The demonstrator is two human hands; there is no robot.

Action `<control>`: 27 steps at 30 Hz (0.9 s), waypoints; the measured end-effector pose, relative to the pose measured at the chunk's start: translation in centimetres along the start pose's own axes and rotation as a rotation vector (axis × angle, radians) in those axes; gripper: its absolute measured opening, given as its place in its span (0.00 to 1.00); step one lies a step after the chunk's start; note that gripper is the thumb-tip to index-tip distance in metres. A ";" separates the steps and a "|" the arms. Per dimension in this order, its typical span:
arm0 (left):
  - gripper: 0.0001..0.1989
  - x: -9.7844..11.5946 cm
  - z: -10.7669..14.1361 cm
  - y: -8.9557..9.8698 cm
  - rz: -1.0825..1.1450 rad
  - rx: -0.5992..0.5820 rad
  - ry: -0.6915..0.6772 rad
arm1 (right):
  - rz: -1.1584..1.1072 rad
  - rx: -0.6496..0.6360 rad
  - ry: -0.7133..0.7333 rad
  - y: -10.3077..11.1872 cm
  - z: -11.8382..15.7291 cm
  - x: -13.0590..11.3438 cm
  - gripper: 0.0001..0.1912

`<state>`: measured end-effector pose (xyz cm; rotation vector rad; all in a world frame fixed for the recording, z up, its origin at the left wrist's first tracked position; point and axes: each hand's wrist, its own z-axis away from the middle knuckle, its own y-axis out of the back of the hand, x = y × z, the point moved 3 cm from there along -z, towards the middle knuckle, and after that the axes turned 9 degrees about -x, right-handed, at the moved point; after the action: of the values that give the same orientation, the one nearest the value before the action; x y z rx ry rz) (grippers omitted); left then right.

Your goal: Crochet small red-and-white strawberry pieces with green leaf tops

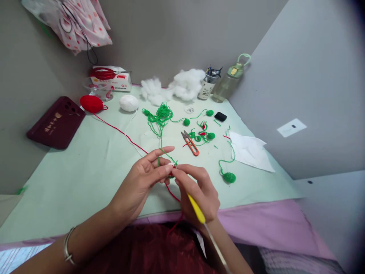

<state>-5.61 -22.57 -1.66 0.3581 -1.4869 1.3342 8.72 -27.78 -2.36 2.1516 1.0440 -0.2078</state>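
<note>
My left hand (pixel 148 171) pinches a small crochet piece (pixel 172 174) in red, white and green, mostly covered by the fingers. Green yarn (pixel 161 142) runs from a loose tangle over my left index finger down to the piece. In my right hand (pixel 199 186) is a crochet hook with a yellow handle (pixel 196 208), its tip at the piece between both hands. A red strand (pixel 172 193) hangs beneath the hands toward the lap. Past the fingertips lie orange thread snips (pixel 191 144), blades apart.
A red yarn ball (pixel 91 103) and a white one (pixel 129 103) sit at the left by a phone (pixel 58 121). White stuffing (pixel 186 84), a pen cup (pixel 208 86) and a bottle (pixel 228 82) line the back. Green crocheted balls (pixel 229 177) and paper (pixel 249 150) lie right.
</note>
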 end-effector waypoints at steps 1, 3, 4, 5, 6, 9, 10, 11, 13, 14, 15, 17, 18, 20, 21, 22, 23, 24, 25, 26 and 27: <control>0.23 0.0 0.0 0.0 0.022 0.008 0.020 | -0.024 0.013 0.001 0.0 0.0 0.0 0.20; 0.23 0.0 0.0 0.1 0.042 0.016 0.037 | -0.114 0.034 -0.038 0.2 -0.3 0.0 0.17; 0.23 0.1 0.0 0.1 0.044 0.016 0.036 | -0.165 0.048 -0.063 0.4 -0.5 0.1 0.16; 0.23 0.1 0.0 0.1 0.043 0.015 0.033 | -0.216 0.067 -0.090 0.5 -0.7 0.1 0.15; 0.22 0.2 0.0 0.1 0.042 0.012 0.030 | -0.262 0.091 -0.117 0.7 -0.8 0.2 0.15; 0.20 0.2 0.0 0.0 0.041 -0.008 0.030 | -0.339 0.146 -0.176 0.9 -1.0 0.3 0.14; 0.20 0.1 0.0 0.0 0.028 -0.011 0.029 | -0.329 0.139 -0.181 1.0 -1.0 0.2 0.14; 0.19 0.1 0.0 0.0 0.004 -0.008 0.019 | -0.299 0.117 -0.173 0.9 -0.9 0.2 0.14; 0.18 0.1 0.0 0.1 -0.077 0.014 -0.037 | -0.197 0.055 -0.120 0.8 -0.8 -0.1 0.14; 0.18 0.2 -0.1 0.3 -0.129 0.031 -0.078 | -0.140 0.022 -0.087 0.7 -0.7 -0.2 0.16; 0.18 0.3 -0.1 0.4 -0.179 0.050 -0.119 | -0.092 -0.008 -0.058 0.6 -0.5 -0.3 0.17; 0.16 0.4 -0.2 0.7 -0.264 0.077 -0.171 | -0.039 -0.049 -0.009 0.4 -0.2 -0.5 0.20; 0.15 0.5 -0.2 0.8 -0.295 0.083 -0.177 | -0.028 -0.059 0.007 0.4 0.0 -0.5 0.21; 0.14 0.6 -0.3 1.0 -0.323 0.080 -0.165 | -0.028 -0.066 0.022 0.4 0.1 -0.6 0.21; 0.15 0.6 -0.3 1.0 -0.316 0.071 -0.152 | -0.041 -0.062 0.020 0.4 0.1 -0.6 0.21; 0.15 0.7 -0.4 1.1 -0.294 0.058 -0.134 | -0.068 -0.058 0.006 0.5 0.0 -0.6 0.21; 0.16 0.7 -0.4 1.1 -0.256 0.043 -0.108 | -0.108 -0.055 -0.019 0.7 -0.1 -0.5 0.19; 0.16 0.7 -0.4 1.0 -0.204 0.021 -0.073 | -0.163 -0.049 -0.051 0.8 -0.3 -0.4 0.18; 0.16 0.6 -0.4 0.9 -0.144 -0.006 -0.030 | -0.232 -0.035 -0.090 0.9 -0.6 -0.2 0.16; 0.16 0.6 -0.4 0.8 -0.080 -0.038 0.017 | -0.310 -0.011 -0.135 0.9 -0.8 0.0 0.14; 0.16 0.5 -0.4 0.7 -0.020 -0.070 0.062 | -0.398 0.019 -0.176 0.9 -1.0 0.3 0.12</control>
<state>-6.18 -21.82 -1.66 0.2829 -1.4704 1.2634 9.46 -27.28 -1.25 1.8829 1.3587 -0.5838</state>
